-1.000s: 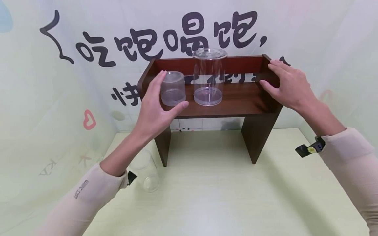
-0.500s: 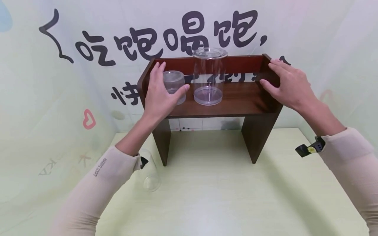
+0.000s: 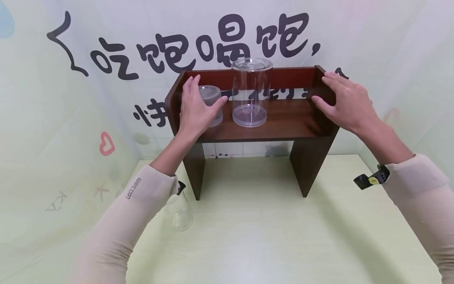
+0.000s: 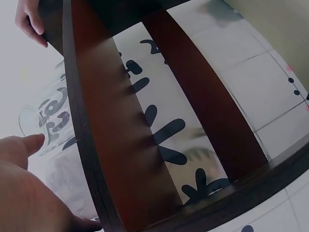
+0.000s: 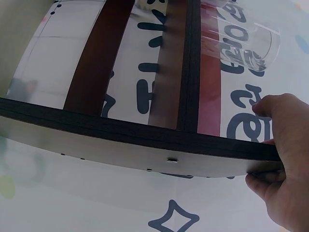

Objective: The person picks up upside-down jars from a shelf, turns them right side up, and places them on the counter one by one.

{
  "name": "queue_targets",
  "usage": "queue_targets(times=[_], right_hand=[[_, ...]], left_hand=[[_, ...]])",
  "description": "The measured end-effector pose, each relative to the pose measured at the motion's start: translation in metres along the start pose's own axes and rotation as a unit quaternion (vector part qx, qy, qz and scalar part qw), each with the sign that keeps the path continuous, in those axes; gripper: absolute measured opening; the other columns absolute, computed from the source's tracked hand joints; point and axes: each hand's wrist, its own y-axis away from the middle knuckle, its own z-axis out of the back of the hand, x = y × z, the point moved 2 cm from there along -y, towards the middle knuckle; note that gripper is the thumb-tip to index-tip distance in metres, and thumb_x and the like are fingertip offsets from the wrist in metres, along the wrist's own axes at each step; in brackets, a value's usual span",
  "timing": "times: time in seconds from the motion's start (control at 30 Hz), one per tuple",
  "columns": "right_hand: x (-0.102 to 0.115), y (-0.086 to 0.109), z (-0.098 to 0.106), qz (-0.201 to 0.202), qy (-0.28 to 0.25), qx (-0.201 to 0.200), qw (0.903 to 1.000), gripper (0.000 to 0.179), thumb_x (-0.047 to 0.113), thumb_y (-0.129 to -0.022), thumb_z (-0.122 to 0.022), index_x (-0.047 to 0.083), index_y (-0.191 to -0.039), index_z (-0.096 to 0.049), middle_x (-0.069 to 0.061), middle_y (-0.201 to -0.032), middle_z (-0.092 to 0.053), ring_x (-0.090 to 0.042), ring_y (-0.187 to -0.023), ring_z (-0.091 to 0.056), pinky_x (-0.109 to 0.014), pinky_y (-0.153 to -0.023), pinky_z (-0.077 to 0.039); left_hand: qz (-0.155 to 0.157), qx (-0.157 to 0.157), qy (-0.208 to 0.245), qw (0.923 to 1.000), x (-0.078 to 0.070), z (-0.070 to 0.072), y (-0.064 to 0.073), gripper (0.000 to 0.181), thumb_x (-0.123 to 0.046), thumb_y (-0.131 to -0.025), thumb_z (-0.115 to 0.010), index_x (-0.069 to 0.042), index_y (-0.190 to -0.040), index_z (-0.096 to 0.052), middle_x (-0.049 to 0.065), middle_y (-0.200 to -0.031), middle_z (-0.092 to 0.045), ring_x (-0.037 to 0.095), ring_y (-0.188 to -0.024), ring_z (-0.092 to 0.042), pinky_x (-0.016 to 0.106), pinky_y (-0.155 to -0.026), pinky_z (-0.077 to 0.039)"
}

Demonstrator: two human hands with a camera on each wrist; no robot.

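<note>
Outline of a red heart [image 3: 107, 144] marks the pale wall [image 3: 64, 157] at far left. Next comes the left sleeve [image 3: 138, 205], and partly behind its cuff a clear container [image 3: 181, 215] on the counter [image 3: 248, 225]; how that container sits is hard to tell. Above it the left hand [image 3: 198, 112] is released, its fingers and thumb spread on either side of a short clear jar [image 3: 211, 94]; whether they touch it cannot be told. That jar stands on the upper board of a dark brown shelf [image 3: 289, 120], near its left side panel. Just right of it, a tall clear jar [image 3: 251, 92] stands on the same board, its top reaching above the shelf's back rail. At the shelf's right end, the right hand [image 3: 349, 102] grasps the side panel, thumb inside, fingers over the edge. A black device [image 3: 370, 179] sits at the right cuff.
</note>
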Motion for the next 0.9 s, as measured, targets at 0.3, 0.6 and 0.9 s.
queue_targets(times=[0.3,0.6,0.9], right_hand=[[-0.0007,0.0007,0.0003,0.0,0.0,-0.002,1.0,0.062,0.028,-0.102,-0.067,-0.007,-0.151,-0.052,-0.028,-0.157,-0.049,-0.047,-0.146,-0.047,-0.066,-0.118,-0.038],[-0.0002,-0.0005,-0.0001,0.0,-0.006,-0.004,1.0,0.062,0.028,-0.102,-0.067,-0.007,-0.15,-0.052,-0.027,-0.157,-0.049,-0.046,-0.146,-0.047,-0.066,-0.118,-0.038],[-0.0007,0.0005,-0.0007,-0.002,-0.007,-0.005,1.0,0.062,0.029,-0.102,-0.067,-0.007,-0.151,-0.052,-0.027,-0.157,-0.049,-0.046,-0.147,-0.046,-0.065,-0.119,-0.037]], left_hand=[[0.015,-0.003,-0.004,0.9999,0.0013,-0.0033,-0.0056,0.085,-0.036,-0.094,-0.077,-0.006,-0.163,-0.036,0.015,-0.167,-0.035,0.031,-0.149,-0.041,0.046,-0.123,-0.04],[0.005,-0.004,-0.005,1.0,0.0032,-0.0006,-0.0038,0.08,-0.037,-0.094,-0.078,0.0,-0.157,-0.044,0.019,-0.154,-0.044,0.032,-0.135,-0.049,0.043,-0.113,-0.05],[-0.024,-0.003,-0.019,0.9995,0.003,0.0044,0.0022,0.074,-0.036,-0.094,-0.079,0.003,-0.15,-0.051,0.02,-0.15,-0.046,0.033,-0.131,-0.051,0.044,-0.108,-0.052]])
